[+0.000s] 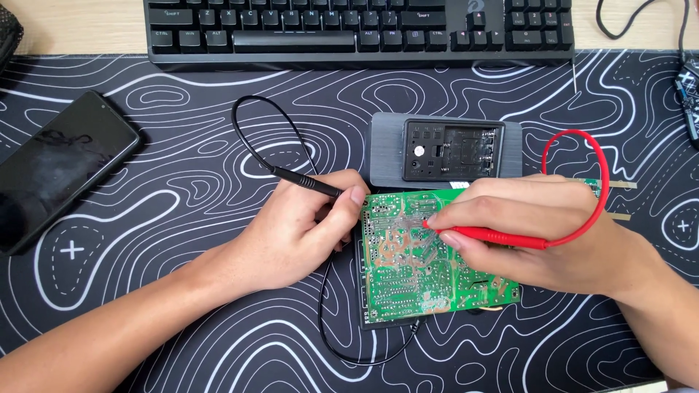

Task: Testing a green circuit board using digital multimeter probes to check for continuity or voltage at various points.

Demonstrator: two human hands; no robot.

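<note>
A green circuit board (408, 273) lies solder side up on the patterned black desk mat (182, 189). My left hand (295, 233) grips a black test probe (309, 182) at the board's left edge; its black lead (251, 142) loops up and back. My right hand (531, 233) holds a red test probe (484, 234) like a pen, tip touching the board's upper middle. The red lead (593, 156) arcs over my right wrist. The probe tip under my left fingers is hidden.
A grey box with an open black back compartment (445, 149) sits just behind the board. A black keyboard (357, 29) lies along the far edge. A dark phone (54, 167) rests at the left. Black cables (681, 44) trail at the far right.
</note>
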